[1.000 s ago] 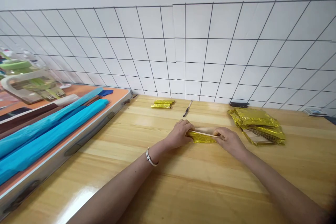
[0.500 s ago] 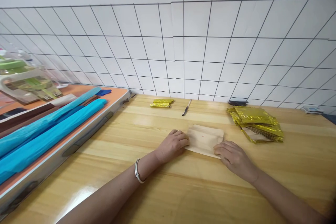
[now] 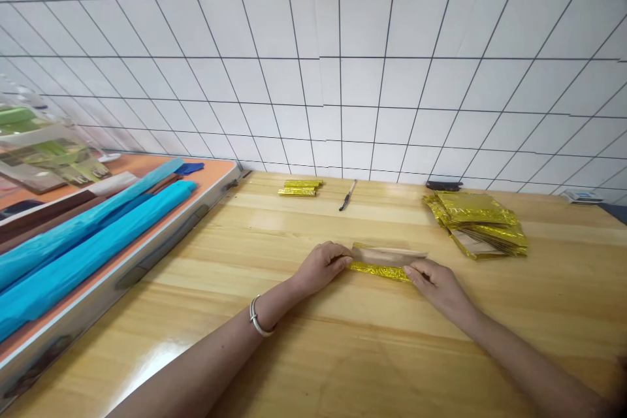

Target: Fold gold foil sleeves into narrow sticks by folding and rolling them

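A sheet of gold foil paper (image 3: 386, 257) with a tan back lies on the wooden table, its near edge turned up so that a gold strip shows along the front. At its left end, my left hand (image 3: 323, 268) pinches the folded edge between thumb and fingers. My right hand (image 3: 434, 279) grips the same fold at the right end. To the right lies a fanned stack of gold foil sheets (image 3: 480, 217). Two narrow folded gold strips (image 3: 298, 188) rest near the wall, with a pen (image 3: 348, 196) beside them.
At left, an orange-topped board or box (image 3: 220, 173) carries blue rolls (image 3: 122, 225), brown rolls and a clear container with green parts (image 3: 53, 157). A black object (image 3: 443, 185) sits against the gridded wall behind the stack. A small pale box (image 3: 582, 196) is at far right.
The sheet lay flat, tan side up, under both hands. Now its near edge is folded up and away, showing gold, and the fingers pinch the fold.
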A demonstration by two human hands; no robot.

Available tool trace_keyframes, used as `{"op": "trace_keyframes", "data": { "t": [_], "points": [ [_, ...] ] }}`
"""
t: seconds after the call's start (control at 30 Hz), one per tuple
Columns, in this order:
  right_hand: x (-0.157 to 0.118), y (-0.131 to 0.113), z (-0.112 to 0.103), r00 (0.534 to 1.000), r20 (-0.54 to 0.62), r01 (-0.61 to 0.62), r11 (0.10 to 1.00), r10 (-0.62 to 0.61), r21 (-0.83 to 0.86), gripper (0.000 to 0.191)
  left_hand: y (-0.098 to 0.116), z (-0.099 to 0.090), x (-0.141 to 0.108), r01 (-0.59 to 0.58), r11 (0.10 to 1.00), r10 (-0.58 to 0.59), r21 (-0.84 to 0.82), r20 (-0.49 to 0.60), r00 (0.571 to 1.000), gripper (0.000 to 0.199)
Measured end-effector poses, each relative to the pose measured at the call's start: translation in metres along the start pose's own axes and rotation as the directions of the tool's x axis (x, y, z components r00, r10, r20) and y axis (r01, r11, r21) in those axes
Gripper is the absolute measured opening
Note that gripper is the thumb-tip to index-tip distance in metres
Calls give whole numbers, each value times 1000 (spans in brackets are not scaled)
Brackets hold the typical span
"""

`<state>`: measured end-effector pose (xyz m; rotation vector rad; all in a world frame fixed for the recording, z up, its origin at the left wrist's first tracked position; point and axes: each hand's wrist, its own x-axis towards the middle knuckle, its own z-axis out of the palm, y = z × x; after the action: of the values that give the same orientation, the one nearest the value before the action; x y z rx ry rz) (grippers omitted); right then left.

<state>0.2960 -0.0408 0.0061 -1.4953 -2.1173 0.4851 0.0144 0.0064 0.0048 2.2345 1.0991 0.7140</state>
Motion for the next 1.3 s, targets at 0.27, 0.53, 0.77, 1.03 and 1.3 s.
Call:
{"op": "trace_keyframes", "data": {
  "t": [0.27, 0.53, 0.77, 1.03, 1.3],
  "points": [
    [2, 0, 4, 999, -34, -44, 975, 38, -219, 21, -2, 7, 10, 56, 997, -54, -57, 35, 998, 19],
    [-1, -2, -4, 992, 104, 79, 992, -69, -100, 13, -8, -1, 6, -43, 997, 51, -62, 141, 989, 27],
    [-8, -8, -5, 980, 118, 174, 976, -159, -133, 21, -7, -1, 2, -133, 987, 140, -94, 76, 987, 9],
    [-4, -1, -5, 995, 61, -90, 991, 84, 95, 21, -6, 11, 5, 63, 965, -79, -254, -54, 995, 15],
    [15, 5, -1, 978, 10, -206, 976, 207, -76, 20, -10, 17, 24, 51, 998, -57, -44, -159, 986, 10]
  ]
}}
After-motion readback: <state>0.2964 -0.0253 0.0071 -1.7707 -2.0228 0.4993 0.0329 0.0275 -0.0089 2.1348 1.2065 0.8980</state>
